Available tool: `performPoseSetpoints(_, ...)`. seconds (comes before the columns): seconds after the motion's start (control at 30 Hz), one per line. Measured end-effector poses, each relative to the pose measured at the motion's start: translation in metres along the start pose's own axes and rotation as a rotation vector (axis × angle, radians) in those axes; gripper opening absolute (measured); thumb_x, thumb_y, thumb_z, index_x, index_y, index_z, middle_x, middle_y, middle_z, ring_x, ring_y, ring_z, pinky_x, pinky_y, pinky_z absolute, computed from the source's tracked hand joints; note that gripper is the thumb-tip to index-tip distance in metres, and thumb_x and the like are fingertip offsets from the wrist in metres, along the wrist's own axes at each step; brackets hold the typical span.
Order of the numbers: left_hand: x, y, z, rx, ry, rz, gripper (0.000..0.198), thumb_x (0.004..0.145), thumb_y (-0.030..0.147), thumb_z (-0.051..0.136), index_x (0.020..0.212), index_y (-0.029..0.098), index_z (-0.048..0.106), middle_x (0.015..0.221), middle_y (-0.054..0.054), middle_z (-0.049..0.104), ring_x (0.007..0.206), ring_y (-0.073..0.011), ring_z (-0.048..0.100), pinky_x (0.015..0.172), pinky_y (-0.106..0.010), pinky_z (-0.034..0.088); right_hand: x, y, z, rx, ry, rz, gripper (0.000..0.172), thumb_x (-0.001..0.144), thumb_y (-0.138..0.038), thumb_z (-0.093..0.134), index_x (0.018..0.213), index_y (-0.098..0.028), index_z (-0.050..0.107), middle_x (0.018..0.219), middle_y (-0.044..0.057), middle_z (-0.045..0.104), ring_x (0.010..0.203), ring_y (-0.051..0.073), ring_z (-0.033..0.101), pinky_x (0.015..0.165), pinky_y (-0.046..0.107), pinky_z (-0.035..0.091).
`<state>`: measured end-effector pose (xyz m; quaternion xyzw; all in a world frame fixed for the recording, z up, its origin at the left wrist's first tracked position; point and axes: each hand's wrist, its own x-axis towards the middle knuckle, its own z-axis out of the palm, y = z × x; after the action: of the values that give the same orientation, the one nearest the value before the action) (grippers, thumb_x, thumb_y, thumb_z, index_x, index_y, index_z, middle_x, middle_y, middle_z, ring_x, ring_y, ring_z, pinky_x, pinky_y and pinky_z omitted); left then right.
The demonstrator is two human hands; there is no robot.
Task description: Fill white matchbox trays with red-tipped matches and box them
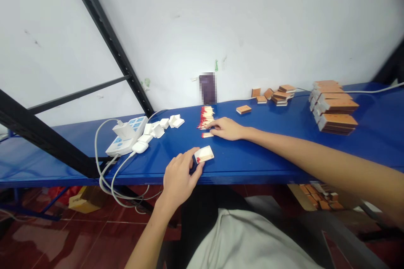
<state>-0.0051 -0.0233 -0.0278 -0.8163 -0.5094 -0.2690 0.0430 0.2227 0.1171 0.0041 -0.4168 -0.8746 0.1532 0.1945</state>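
My left hand [180,175] grips a small white matchbox tray [205,151] between thumb and fingers, near the front edge of the blue table. Several red-tipped matches [205,159] lie inside the tray. My right hand [227,129] reaches in from the right, palm down, its fingertips touching the near end of a long row of loose matches [207,113]. Thumb and index finger look slightly apart, and the other fingers are tucked out of sight. A small separate group of matches [206,135] lies just below those fingertips, close to the thumb.
White trays [158,130] lie to the left, beside a power strip [126,138] with cables and a white charger. A brown matchbox [244,109] lies right of the row; more matchboxes [283,95] and tall stacks [337,107] stand farther right. A blurred dark object [208,88] leans against the wall.
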Motion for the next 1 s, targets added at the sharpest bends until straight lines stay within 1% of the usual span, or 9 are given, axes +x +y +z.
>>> performPoseSetpoints(0.13,0.0,0.0,0.0,0.007,-0.003,0.0,0.032,0.102,0.037,0.047,0.131,0.023,0.052,0.079,0.001,0.059,0.076,-0.0193,0.055,0.07,-0.031,0.04,-0.001,0.0,0.0,0.037,0.049,-0.009,0.033,0.088,-0.025,0.052,0.11,-0.02,0.075,0.086,0.003,0.074,0.077,0.018,0.063,0.071,0.027,0.043)
performPoseSetpoints(0.27,0.001,0.0,0.0,0.008,0.005,0.001,0.032,0.102,0.036,0.047,0.131,0.023,0.052,0.079,0.001,0.058,0.075,-0.0193,0.056,0.07,-0.031,0.04,-0.002,0.001,0.002,0.015,0.061,-0.033,0.035,0.088,-0.024,0.052,0.114,-0.019,0.074,0.089,0.004,0.074,0.079,0.019,0.063,0.07,0.027,0.042)
performPoseSetpoints(0.37,0.001,0.0,0.0,0.01,0.004,0.0,0.032,0.102,0.037,0.047,0.131,0.023,0.052,0.078,0.001,0.058,0.075,-0.0192,0.056,0.07,-0.031,0.04,-0.002,0.001,0.002,0.018,0.055,-0.063,0.032,0.088,-0.024,0.051,0.109,-0.019,0.075,0.098,0.005,0.075,0.085,0.019,0.064,0.074,0.027,0.043)
performPoseSetpoints(0.43,0.001,0.0,0.0,0.009,0.003,-0.001,0.032,0.102,0.037,0.047,0.13,0.023,0.051,0.078,0.001,0.058,0.075,-0.0192,0.056,0.07,-0.031,0.039,-0.003,0.0,0.002,0.023,0.06,-0.063,0.032,0.088,-0.024,0.051,0.108,-0.019,0.076,0.095,0.005,0.075,0.083,0.018,0.064,0.073,0.027,0.043)
performPoseSetpoints(0.53,0.001,0.0,0.0,0.003,0.007,0.005,0.031,0.102,0.037,0.047,0.13,0.023,0.051,0.079,0.001,0.058,0.075,-0.0192,0.056,0.071,-0.031,0.04,-0.003,0.0,0.002,-0.01,0.062,-0.05,0.033,0.09,-0.027,0.051,0.113,-0.021,0.074,0.091,0.004,0.075,0.08,0.018,0.063,0.071,0.026,0.042)
performPoseSetpoints(0.63,0.001,0.0,-0.001,0.004,0.007,0.005,0.032,0.102,0.037,0.047,0.13,0.023,0.051,0.079,0.001,0.058,0.075,-0.0193,0.056,0.071,-0.031,0.04,-0.003,-0.002,0.002,-0.076,0.045,-0.069,0.034,0.093,-0.037,0.051,0.114,-0.023,0.073,0.102,0.005,0.075,0.087,0.019,0.065,0.073,0.027,0.042)
performPoseSetpoints(0.77,0.001,0.0,0.0,0.01,0.002,0.002,0.032,0.102,0.037,0.047,0.13,0.023,0.051,0.08,0.001,0.059,0.076,-0.0194,0.056,0.07,-0.031,0.04,-0.005,-0.005,0.001,-0.168,0.008,-0.086,0.041,0.094,-0.049,0.05,0.119,-0.025,0.071,0.116,0.007,0.071,0.101,0.024,0.064,0.08,0.031,0.044)
performPoseSetpoints(0.9,0.001,0.0,0.0,0.005,0.005,0.003,0.032,0.102,0.036,0.047,0.13,0.023,0.052,0.079,0.001,0.059,0.075,-0.0191,0.055,0.071,-0.031,0.041,-0.008,-0.011,-0.002,-0.25,-0.035,-0.086,0.045,0.094,-0.048,0.049,0.127,-0.022,0.065,0.119,0.011,0.067,0.107,0.027,0.062,0.083,0.034,0.045)
performPoseSetpoints(1.0,0.001,0.0,-0.001,0.009,0.006,0.0,0.032,0.102,0.036,0.048,0.13,0.022,0.052,0.078,0.001,0.058,0.075,-0.0191,0.055,0.07,-0.032,0.04,-0.009,-0.014,-0.003,-0.301,-0.041,-0.115,0.043,0.096,-0.046,0.047,0.126,-0.021,0.066,0.117,0.012,0.065,0.108,0.027,0.061,0.083,0.033,0.044)
